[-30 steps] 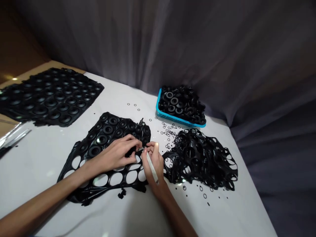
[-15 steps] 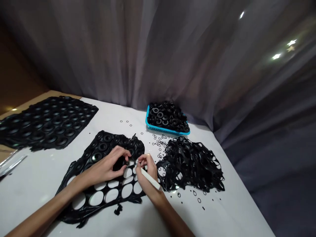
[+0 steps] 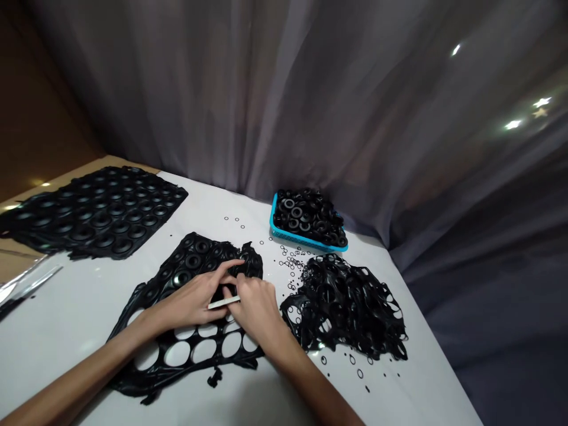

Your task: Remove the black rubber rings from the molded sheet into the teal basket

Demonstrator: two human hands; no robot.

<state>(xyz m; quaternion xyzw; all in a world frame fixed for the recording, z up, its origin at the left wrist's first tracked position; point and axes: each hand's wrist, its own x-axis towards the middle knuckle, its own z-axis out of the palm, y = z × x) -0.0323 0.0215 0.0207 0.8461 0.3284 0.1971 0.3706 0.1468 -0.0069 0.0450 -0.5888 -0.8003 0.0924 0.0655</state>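
A black rubber sheet (image 3: 195, 350) with moulded rings at its far side and open round holes at its near side lies on the white table. My left hand (image 3: 202, 299) rests on the sheet, index finger reaching forward, other fingers and thumb curled at its edge of rings. Closed beside it, my right hand (image 3: 260, 305) grips a thin white stick-like tool (image 3: 224, 302), which points left across my left fingers. The tool's working end and whatever lies between the fingertips are hidden. Several uncut rings (image 3: 193, 261) sit in the sheet just beyond my hands.
A blue basket (image 3: 306, 241) heaped with black rings stands at the back. A tangled pile of holed rubber scrap (image 3: 355, 307) lies right, tiny rings (image 3: 293, 260) scattered around it. Another full ring sheet (image 3: 106, 213) and clear plastic (image 3: 31, 281) lie left. A grey curtain (image 3: 222, 89) hangs behind.
My right hand has moved left and turned over, closing against my left hand. The white tool now points left instead of toward me. The view has shifted slightly.
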